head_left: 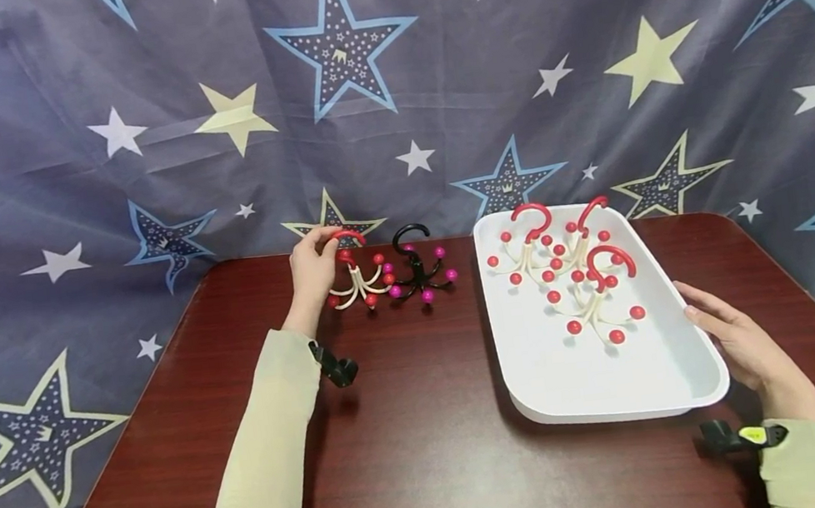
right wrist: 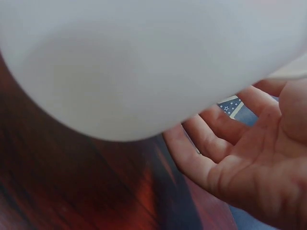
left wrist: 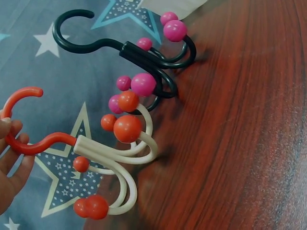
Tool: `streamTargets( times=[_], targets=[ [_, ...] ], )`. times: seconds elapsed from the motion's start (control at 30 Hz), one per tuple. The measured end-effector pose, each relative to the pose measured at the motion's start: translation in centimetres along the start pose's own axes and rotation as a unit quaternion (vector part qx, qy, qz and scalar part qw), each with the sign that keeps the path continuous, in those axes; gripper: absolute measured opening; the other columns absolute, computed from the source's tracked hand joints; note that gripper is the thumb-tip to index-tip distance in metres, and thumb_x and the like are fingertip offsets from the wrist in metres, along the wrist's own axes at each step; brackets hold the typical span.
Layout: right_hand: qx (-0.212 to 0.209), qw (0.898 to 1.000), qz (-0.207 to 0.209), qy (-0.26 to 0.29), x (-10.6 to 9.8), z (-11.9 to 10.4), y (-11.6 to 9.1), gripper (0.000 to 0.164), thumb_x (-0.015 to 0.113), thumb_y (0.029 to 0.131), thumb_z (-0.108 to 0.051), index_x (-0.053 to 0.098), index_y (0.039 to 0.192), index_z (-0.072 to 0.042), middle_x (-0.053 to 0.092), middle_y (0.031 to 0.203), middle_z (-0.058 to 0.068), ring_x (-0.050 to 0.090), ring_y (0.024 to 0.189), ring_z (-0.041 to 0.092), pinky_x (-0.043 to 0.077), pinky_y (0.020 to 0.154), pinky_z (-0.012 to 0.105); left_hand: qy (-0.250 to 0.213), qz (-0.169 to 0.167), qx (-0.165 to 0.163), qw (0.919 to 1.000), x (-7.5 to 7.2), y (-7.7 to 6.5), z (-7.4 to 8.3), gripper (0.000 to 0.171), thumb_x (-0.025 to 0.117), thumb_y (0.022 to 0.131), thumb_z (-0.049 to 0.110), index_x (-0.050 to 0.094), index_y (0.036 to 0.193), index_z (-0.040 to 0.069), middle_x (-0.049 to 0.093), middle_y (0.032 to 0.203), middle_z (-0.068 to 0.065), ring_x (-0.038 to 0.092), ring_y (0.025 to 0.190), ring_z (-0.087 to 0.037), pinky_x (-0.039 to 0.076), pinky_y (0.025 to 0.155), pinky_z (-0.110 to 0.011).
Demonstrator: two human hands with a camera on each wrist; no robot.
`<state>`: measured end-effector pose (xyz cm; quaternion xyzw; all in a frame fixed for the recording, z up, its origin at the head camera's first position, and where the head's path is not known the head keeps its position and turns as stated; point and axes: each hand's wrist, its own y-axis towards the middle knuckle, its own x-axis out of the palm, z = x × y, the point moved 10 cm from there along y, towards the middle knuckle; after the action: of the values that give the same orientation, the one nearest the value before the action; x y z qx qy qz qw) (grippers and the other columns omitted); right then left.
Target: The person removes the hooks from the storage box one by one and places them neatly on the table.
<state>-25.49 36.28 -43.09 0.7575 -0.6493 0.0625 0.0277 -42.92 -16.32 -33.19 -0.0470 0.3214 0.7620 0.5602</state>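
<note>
My left hand (head_left: 313, 269) pinches the red hook of a cream-armed hanger (head_left: 358, 280) with red ball tips, upright at the back of the table. Close on its right stands a black hanger (head_left: 418, 269) with magenta balls; the two overlap in the left wrist view. At the right is a white tray (head_left: 566, 387) with three more cream hangers in it, their red hooks pointing up. My right hand (head_left: 754, 349) is at the tray's right side, its loosely bent fingers (right wrist: 211, 139) against the outer wall below the rim. Part of those fingers is hidden by the tray.
The dark red wooden table (head_left: 415, 454) ends at a grey-blue curtain (head_left: 437, 116) printed with stars, close behind the hangers. A black wrist camera (head_left: 337, 368) sits on the left wrist and another camera (head_left: 738, 436) on the right.
</note>
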Motion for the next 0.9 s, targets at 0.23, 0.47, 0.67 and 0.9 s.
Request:
streamTargets(
  times=[0.23, 0.47, 0.67, 0.9],
  targets=[
    [0.008, 1.000, 0.008, -0.013, 0.0, 0.0, 0.0, 0.040, 0.041, 0.096, -0.011, 0.048, 0.130, -0.032, 0.064, 0.102, -0.015, 0.063, 0.085, 0.005, 0.053, 0.064, 0.026, -0.027, 0.012, -0.016, 0.9994, -0.1, -0.4, -0.6, 0.023, 0.060, 0.085, 0.008, 0.066, 0.106, 0.010, 0.068, 0.097, -0.011, 0.060, 0.083, -0.018, 0.041, 0.075, -0.027],
    [0.011, 0.999, 0.017, -0.027, -0.1, 0.1, 0.0, 0.040, 0.044, 0.096, -0.014, 0.045, 0.132, -0.030, 0.064, 0.101, -0.017, 0.063, 0.084, 0.004, 0.053, 0.064, 0.025, -0.040, 0.008, 0.040, 0.9984, 0.4, -0.6, 2.7, 0.028, 0.059, 0.084, 0.006, 0.063, 0.112, 0.007, 0.064, 0.109, -0.010, 0.059, 0.103, -0.022, 0.043, 0.088, -0.035],
    [0.013, 0.999, 0.020, -0.032, -0.2, 0.0, 0.0, 0.041, 0.045, 0.096, -0.016, 0.044, 0.134, -0.029, 0.064, 0.101, -0.017, 0.063, 0.084, 0.003, 0.053, 0.065, 0.024, -0.019, 0.005, 0.117, 0.9929, 1.4, -1.0, 7.2, 0.026, 0.060, 0.082, 0.007, 0.065, 0.108, 0.009, 0.064, 0.108, -0.008, 0.058, 0.100, -0.022, 0.041, 0.087, -0.034],
    [0.012, 1.000, 0.013, -0.020, -0.3, 0.1, -0.1, 0.040, 0.042, 0.096, -0.012, 0.047, 0.131, -0.032, 0.064, 0.101, -0.017, 0.063, 0.084, 0.004, 0.053, 0.064, 0.025, -0.018, -0.047, 0.143, 0.9884, 4.9, -1.8, 11.1, 0.024, 0.061, 0.084, 0.012, 0.066, 0.108, 0.014, 0.063, 0.109, -0.003, 0.056, 0.106, -0.016, 0.042, 0.091, -0.029]
  ],
)
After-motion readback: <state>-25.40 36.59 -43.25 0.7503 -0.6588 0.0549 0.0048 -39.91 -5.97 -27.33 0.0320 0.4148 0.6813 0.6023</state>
